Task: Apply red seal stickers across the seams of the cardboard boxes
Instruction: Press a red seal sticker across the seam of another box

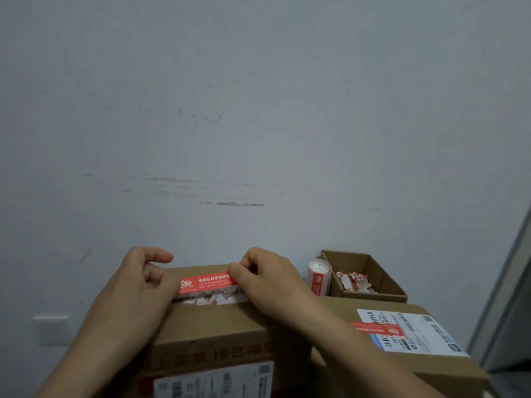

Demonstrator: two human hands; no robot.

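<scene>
Sticker roll (318,275) and scrap box (370,278) sit off right; left hand (138,285) and right hand (264,282) each pinch the red sticker (208,281) ends on the cardboard box (212,320).

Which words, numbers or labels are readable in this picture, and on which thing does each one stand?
Red sticker held by both hands: white Chinese print, too blurred to quote.
Front box side: large reddish characters, blurred.
Its white label: barcodes, unreadable.
Right box shipping label and red sticker: too small.
Sticker roll: unreadable.
</scene>
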